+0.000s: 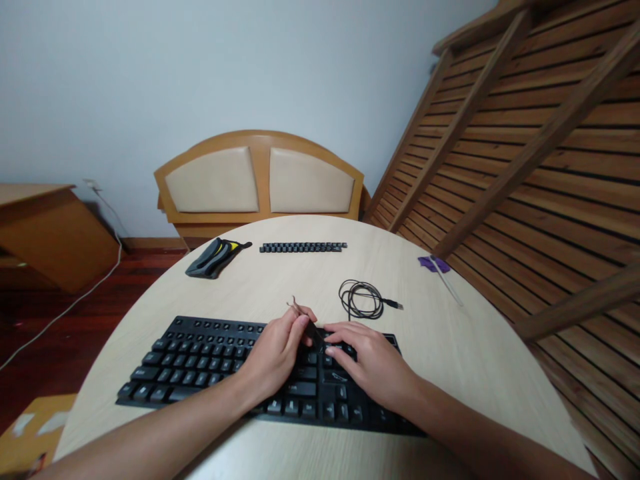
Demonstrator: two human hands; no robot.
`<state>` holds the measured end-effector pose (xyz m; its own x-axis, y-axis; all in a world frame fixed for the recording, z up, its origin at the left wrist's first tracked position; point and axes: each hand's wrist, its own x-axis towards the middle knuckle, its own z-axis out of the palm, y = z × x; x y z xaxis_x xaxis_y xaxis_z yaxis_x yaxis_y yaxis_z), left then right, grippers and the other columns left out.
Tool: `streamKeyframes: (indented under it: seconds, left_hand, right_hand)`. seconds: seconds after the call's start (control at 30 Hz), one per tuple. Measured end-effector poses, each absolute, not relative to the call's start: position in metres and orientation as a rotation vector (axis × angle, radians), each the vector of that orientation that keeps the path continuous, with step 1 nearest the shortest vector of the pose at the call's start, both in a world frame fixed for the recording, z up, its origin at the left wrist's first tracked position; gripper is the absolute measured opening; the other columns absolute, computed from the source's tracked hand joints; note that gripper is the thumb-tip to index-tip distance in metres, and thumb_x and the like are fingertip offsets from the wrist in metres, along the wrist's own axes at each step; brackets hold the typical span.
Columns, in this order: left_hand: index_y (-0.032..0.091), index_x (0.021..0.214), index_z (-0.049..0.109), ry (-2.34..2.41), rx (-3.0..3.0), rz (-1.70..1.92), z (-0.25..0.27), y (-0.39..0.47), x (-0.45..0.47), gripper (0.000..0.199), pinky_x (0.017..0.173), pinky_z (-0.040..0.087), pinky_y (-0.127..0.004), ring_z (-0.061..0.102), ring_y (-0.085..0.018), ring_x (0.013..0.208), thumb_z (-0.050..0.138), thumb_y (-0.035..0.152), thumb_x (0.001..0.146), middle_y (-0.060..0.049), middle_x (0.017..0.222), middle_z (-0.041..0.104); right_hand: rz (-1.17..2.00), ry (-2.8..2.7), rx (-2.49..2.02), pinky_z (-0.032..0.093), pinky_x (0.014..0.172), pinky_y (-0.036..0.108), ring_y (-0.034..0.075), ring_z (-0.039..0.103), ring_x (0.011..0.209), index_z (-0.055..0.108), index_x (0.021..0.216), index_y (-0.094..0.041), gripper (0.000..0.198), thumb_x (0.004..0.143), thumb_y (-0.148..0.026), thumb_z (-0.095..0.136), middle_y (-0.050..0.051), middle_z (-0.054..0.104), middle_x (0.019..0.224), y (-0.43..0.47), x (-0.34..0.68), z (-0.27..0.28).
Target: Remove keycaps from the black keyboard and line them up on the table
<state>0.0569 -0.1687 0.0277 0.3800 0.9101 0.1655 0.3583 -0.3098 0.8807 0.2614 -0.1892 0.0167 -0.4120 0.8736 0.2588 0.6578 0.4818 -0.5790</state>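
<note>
A black keyboard (200, 363) lies on the round pale wooden table (450, 360) in front of me. My left hand (277, 353) rests over the keyboard's middle and pinches a thin wire keycap puller (300, 313), whose top sticks up above my fingers. Flat on the keys at the keyboard's right part lies my right hand (370, 363), its fingertips touching the puller's lower end and a key there.
A row of removed black keycaps (303, 247) lies at the table's far side, a black and yellow pouch (215, 257) to its left. A coiled black cable (363, 300) and a purple-handled brush (440, 270) lie to the right. A wooden headboard stands behind.
</note>
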Motion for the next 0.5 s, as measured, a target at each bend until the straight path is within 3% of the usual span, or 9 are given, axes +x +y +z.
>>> streamKeyframes:
  seconds: [0.5]
  left_hand:
    - [0.019, 0.102, 0.055, 1.114, 1.708, 0.963, 0.0269, -0.1679, 0.0572, 0.033, 0.068, 0.044, -0.028, 0.057, -0.017, 0.068, 0.029, 0.039, 0.101, 0.002, 0.069, 0.058]
  right_hand:
    - [0.557, -2.149, -1.260, 0.050, 0.096, 0.037, 0.021, 0.065, 0.105, 0.068, 0.100, -0.022, 0.012, 0.091, -0.023, 0.059, 0.005, 0.072, 0.113, -0.1906, 0.2623, 0.0181]
